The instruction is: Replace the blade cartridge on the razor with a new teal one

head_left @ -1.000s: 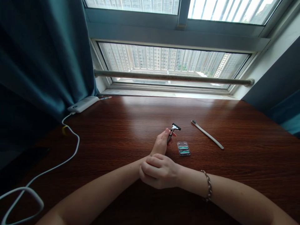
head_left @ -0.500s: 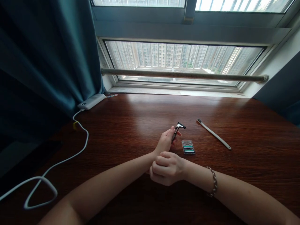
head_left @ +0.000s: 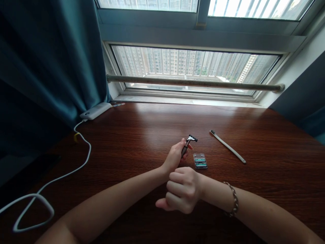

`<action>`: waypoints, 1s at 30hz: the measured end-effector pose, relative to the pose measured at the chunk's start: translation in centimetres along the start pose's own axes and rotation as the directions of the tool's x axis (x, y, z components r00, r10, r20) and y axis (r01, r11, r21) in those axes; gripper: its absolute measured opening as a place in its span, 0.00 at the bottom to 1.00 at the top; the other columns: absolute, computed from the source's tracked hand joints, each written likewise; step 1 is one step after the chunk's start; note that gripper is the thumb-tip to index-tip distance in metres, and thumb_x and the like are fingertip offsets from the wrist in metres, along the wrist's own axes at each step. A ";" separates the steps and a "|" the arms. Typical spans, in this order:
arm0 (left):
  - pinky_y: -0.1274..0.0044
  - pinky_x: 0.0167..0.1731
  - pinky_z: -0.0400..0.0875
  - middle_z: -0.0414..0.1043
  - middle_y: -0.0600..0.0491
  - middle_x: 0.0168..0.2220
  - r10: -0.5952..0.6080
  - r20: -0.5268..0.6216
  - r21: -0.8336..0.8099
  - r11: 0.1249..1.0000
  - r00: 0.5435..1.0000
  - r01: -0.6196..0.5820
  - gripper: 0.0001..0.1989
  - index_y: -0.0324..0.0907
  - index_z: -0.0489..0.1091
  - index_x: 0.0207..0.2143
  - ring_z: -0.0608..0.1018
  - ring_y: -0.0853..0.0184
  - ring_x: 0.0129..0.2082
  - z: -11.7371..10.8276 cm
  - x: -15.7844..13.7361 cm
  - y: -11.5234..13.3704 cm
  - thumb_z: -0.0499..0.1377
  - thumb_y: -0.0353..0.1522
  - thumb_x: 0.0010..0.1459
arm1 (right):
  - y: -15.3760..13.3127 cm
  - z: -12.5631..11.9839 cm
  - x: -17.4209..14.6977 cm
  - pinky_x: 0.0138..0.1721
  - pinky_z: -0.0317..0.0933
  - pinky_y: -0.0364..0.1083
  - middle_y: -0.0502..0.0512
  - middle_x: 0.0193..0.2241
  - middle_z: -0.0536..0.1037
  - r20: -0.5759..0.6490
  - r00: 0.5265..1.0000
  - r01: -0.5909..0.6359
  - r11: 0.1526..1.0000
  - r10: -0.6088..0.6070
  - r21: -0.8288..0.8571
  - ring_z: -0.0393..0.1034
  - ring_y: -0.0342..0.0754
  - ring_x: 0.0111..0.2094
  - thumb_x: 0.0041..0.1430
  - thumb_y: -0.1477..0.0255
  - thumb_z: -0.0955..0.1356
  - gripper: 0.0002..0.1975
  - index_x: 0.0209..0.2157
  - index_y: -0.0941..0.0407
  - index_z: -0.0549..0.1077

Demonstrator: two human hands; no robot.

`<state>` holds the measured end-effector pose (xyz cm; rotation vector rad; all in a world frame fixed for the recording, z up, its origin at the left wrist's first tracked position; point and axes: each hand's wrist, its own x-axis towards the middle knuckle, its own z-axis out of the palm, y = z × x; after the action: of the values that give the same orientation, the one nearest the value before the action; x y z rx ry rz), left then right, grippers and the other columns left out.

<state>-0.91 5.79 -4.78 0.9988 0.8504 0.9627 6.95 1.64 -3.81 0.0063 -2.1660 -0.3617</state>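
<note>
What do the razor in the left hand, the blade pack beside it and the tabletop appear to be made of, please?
Razor: dark head, probably plastic; the handle glints, perhaps metal or chromed plastic.
Blade pack: clear glossy plastic, since green cartridges show through.
Tabletop: reddish-brown wood grain with a glossy sheen that reflects the window; solid wood or veneer, which one is unclear.

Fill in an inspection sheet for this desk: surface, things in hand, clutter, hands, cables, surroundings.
Surface: dark wooden desk, glossy, under a window.
Things in hand: razor held in the left hand, head up; blade pack flat on the desk just right of it.
Clutter: toothbrush lying further right.
Hands: left hand closed on the razor handle; right hand in a loose fist, holding nothing, bracelet on its wrist.
Cables: white cable looping from a power bank.
Surroundings: teal curtain, window rail.
</note>
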 end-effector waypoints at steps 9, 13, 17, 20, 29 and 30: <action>0.83 0.14 0.44 0.47 0.61 0.14 -0.135 0.350 -0.329 0.909 0.927 0.256 0.22 0.39 0.63 0.29 0.52 0.76 0.13 0.5 -0.6 -0.3 0.44 0.48 0.57 | 2.2 -5.7 -3.3 0.30 0.58 0.42 0.48 0.29 0.66 -0.286 0.321 -0.839 0.412 0.903 0.357 0.61 0.41 0.28 0.51 0.74 0.68 0.14 0.40 0.54 0.63; 0.82 0.15 0.44 0.48 0.60 0.14 -0.140 0.432 -0.359 0.879 0.891 0.313 0.21 0.39 0.64 0.29 0.53 0.76 0.14 0.5 -0.7 -0.7 0.42 0.45 0.60 | 1.9 -5.1 -6.4 0.43 0.57 0.48 0.56 0.41 0.66 -0.023 0.078 -0.810 0.076 0.997 0.582 0.62 0.48 0.41 0.52 0.66 0.67 0.20 0.46 0.54 0.62; 0.81 0.17 0.46 0.50 0.59 0.14 -0.122 0.420 -0.319 0.908 0.899 0.272 0.19 0.38 0.64 0.31 0.55 0.75 0.15 0.7 -1.0 -1.0 0.43 0.42 0.61 | 1.4 -4.2 -7.8 0.44 0.57 0.48 0.56 0.44 0.67 0.131 0.014 -0.763 -0.074 0.991 0.643 0.61 0.49 0.43 0.53 0.64 0.67 0.20 0.47 0.53 0.64; 0.80 0.17 0.47 0.54 0.58 0.16 -0.087 0.402 -0.260 0.944 0.912 0.205 0.14 0.37 0.65 0.32 0.56 0.75 0.16 0.9 -1.1 -1.0 0.47 0.38 0.60 | 1.4 -4.2 -7.8 0.44 0.57 0.48 0.55 0.41 0.69 0.145 0.054 -0.709 -0.064 0.988 0.702 0.62 0.49 0.42 0.52 0.63 0.67 0.19 0.46 0.53 0.65; 0.80 0.18 0.48 0.55 0.57 0.16 -0.054 0.375 -0.154 0.981 0.925 0.120 0.12 0.37 0.66 0.33 0.57 0.76 0.17 1.0 -1.2 -1.1 0.50 0.36 0.59 | 1.9 -4.6 -7.4 0.41 0.58 0.46 0.53 0.37 0.71 0.227 0.102 -0.553 -0.135 0.968 0.822 0.64 0.47 0.38 0.50 0.63 0.68 0.17 0.43 0.52 0.69; 0.80 0.18 0.48 0.55 0.57 0.16 -0.057 0.374 -0.149 0.981 0.926 0.120 0.12 0.37 0.66 0.32 0.57 0.76 0.17 1.0 -1.2 -1.2 0.50 0.36 0.59 | 1.9 -4.7 -7.3 0.41 0.58 0.46 0.53 0.37 0.71 0.236 0.109 -0.544 -0.141 0.966 0.828 0.65 0.48 0.38 0.50 0.64 0.69 0.17 0.43 0.52 0.70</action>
<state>-0.15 4.13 -5.40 0.9459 0.4854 0.7249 15.26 3.31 -6.60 -0.7279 -1.1366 1.3355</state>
